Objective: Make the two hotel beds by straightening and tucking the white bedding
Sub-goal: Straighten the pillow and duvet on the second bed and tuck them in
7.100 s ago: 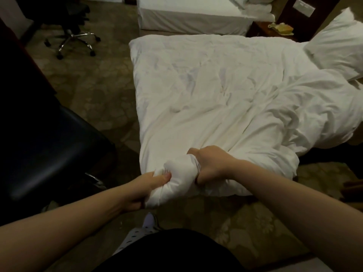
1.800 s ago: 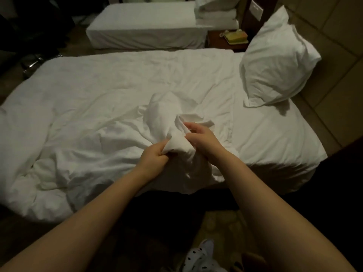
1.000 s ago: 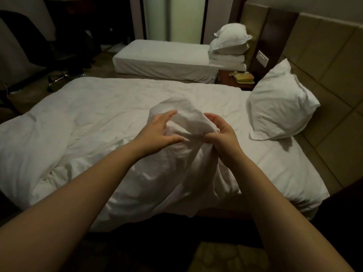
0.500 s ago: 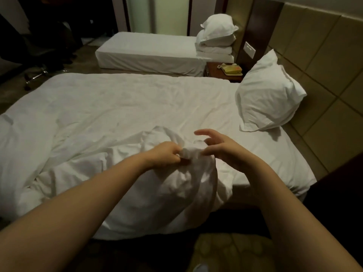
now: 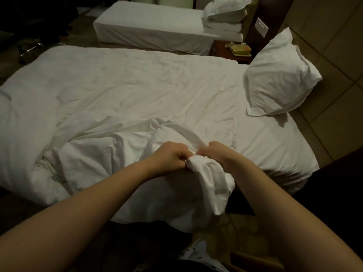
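A rumpled white duvet [image 5: 110, 99] covers most of the near bed and hangs over its near side. Both hands meet at a bunched corner of the duvet [image 5: 198, 163] over the bed's near edge. My left hand [image 5: 169, 156] grips that bunch with curled fingers. My right hand [image 5: 220, 154] grips the same fabric from the right side. A white pillow [image 5: 279, 75] leans against the headboard at the right. The bare white sheet [image 5: 275, 150] shows near the pillow. The second bed [image 5: 149, 26] stands behind, with stacked pillows [image 5: 224, 14].
A wooden nightstand [image 5: 231, 54] with a yellowish phone [image 5: 240, 49] sits between the beds. A padded headboard wall [image 5: 334, 55] runs along the right. An office chair base [image 5: 29, 49] stands at far left. Patterned carpet [image 5: 239, 228] lies below my hands.
The duvet corner came down from its raised position to the bed's near edge. My right hand, open half a second ago, now grips the bunched fabric beside my left hand.
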{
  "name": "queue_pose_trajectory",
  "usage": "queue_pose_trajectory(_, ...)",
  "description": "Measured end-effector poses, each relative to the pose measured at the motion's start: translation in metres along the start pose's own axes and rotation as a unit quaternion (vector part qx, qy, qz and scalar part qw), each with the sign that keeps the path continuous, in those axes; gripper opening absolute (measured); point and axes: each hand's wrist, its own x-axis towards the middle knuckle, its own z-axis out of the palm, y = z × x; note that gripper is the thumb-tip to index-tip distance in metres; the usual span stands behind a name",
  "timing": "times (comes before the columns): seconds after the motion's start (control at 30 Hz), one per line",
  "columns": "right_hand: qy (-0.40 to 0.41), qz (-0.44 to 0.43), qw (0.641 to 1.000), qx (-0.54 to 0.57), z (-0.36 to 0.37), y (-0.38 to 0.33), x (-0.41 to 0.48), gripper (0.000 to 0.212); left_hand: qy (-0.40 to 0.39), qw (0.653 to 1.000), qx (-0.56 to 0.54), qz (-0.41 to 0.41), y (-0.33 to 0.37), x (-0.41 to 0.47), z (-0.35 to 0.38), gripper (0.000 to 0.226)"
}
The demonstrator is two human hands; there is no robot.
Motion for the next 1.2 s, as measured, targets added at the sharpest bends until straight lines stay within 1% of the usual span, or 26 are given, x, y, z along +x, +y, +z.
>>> queue_pose_trajectory(0.1,-0.009,-0.028,0.989,0.143,0.004,-0.005,-0.001,0.005,0.025,0.999,0.02,0.037,-0.003,-0.007,-0.004,0.022)
queue_pose_trajectory(0.17,-0.004,-0.026,0.981,0.19,0.003,-0.004,-0.005,0.007,0.027,0.996,0.059,0.062,-0.002,-0.011,-0.001,0.024)
queue_pose_trajectory(0.23,0.004,-0.016,0.989,0.149,0.008,0.0,-0.004,0.01,0.04,0.994,0.067,0.074,0.001,-0.012,0.004,0.024)
queue_pose_trajectory(0.27,-0.006,-0.007,0.994,0.113,0.011,0.004,-0.003,0.017,0.053,0.995,0.06,0.065,0.002,-0.012,0.007,0.024)
queue_pose_trajectory(0.33,-0.067,0.035,0.994,0.079,0.015,0.011,-0.003,0.031,0.079,0.995,0.046,0.038,0.001,-0.011,0.008,0.02)
queue_pose_trajectory(0.37,-0.099,0.056,0.989,0.091,0.018,0.014,-0.003,0.037,0.086,0.995,0.04,0.033,0.0,-0.012,0.009,0.016)
queue_pose_trajectory(0.4,-0.113,0.062,0.987,0.095,0.021,0.016,-0.003,0.037,0.088,0.995,0.034,0.032,-0.001,-0.012,0.009,0.013)
queue_pose_trajectory(0.43,-0.109,0.055,0.989,0.085,0.023,0.016,-0.004,0.037,0.09,0.995,0.028,0.032,-0.001,-0.012,0.009,0.012)
queue_pose_trajectory(0.5,-0.066,0.026,0.997,0.033,0.023,0.015,-0.004,0.029,0.093,0.995,0.025,0.03,0.0,-0.01,0.008,0.009)
queue_pose_trajectory(0.53,-0.053,0.012,0.998,0.032,0.023,0.017,-0.001,0.028,0.095,0.995,0.025,0.028,0.0,-0.009,0.007,0.008)
queue_pose_trajectory(0.57,-0.041,0.002,0.999,0.034,0.022,0.017,-0.001,0.023,0.096,0.995,0.025,0.027,0.0,-0.008,0.007,0.008)
queue_pose_trajectory(0.63,-0.038,-0.011,0.999,0.011,0.022,0.016,0.001,0.004,0.099,0.995,0.02,0.023,-0.002,-0.007,0.008,0.009)
queue_pose_trajectory(0.67,-0.038,-0.017,0.999,0.007,0.022,0.016,0.001,0.006,0.101,0.995,0.013,0.019,-0.003,-0.008,0.009,0.009)
queue_pose_trajectory(0.73,-0.04,-0.024,0.998,0.035,0.021,0.014,0.0,0.005,0.103,0.995,-0.007,0.01,-0.005,-0.008,0.01,0.009)
queue_pose_trajectory(0.77,-0.042,-0.028,0.996,0.076,0.019,0.013,-0.001,0.01,0.097,0.995,-0.014,0.003,-0.006,-0.008,0.009,0.009)
queue_pose_trajectory(0.83,-0.049,-0.033,0.984,0.166,0.011,0.012,-0.003,0.013,0.067,0.998,-0.014,-0.004,-0.01,-0.006,0.004,0.01)
queue_pose_trajectory(0.87,-0.057,-0.036,0.978,0.196,0.005,0.011,-0.004,0.013,0.056,0.998,-0.004,-0.002,-0.014,-0.004,0.0,0.018)
queue_pose_trajectory(0.9,-0.069,-0.04,0.973,0.219,0.0,0.011,-0.004,0.013,0.053,0.999,0.008,-0.003,-0.02,-0.003,-0.004,0.033)
queue_pose_trajectory(0.97,-0.097,-0.039,0.963,0.248,-0.01,0.011,-0.005,0.013,0.065,0.997,0.038,-0.023,-0.034,0.002,-0.015,0.073)
queue_pose_trajectory(1.0,-0.106,-0.032,0.959,0.259,-0.015,0.012,-0.007,0.013,0.066,0.996,0.056,-0.038,-0.04,0.004,-0.02,0.088)
queue_pose_trajectory(1.03,-0.112,-0.021,0.955,0.273,-0.019,0.013,-0.008,0.02,0.052,0.994,0.074,-0.061,-0.045,0.007,-0.025,0.098)
queue_pose_trajectory(1.07,-0.11,-0.004,0.952,0.284,-0.024,0.014,-0.008,0.029,0.02,0.992,0.087,-0.086,-0.048,0.01,-0.029,0.103)
queue_pose_trajectory(1.1,-0.103,0.015,0.95,0.294,-0.029,0.015,-0.008,0.04,-0.024,0.99,0.093,-0.101,-0.05,0.014,-0.031,0.103)
queue_pose_trajectory(1.17,-0.088,0.027,0.949,0.302,-0.042,0.02,-0.006,0.059,-0.109,0.984,0.079,-0.113,-0.048,0.023,-0.028,0.096)
queue_pose_trajectory(1.2,-0.084,0.027,0.951,0.297,-0.048,0.022,-0.004,0.071,-0.139,0.98,0.07,-0.121,-0.047,0.028,-0.025,0.093)
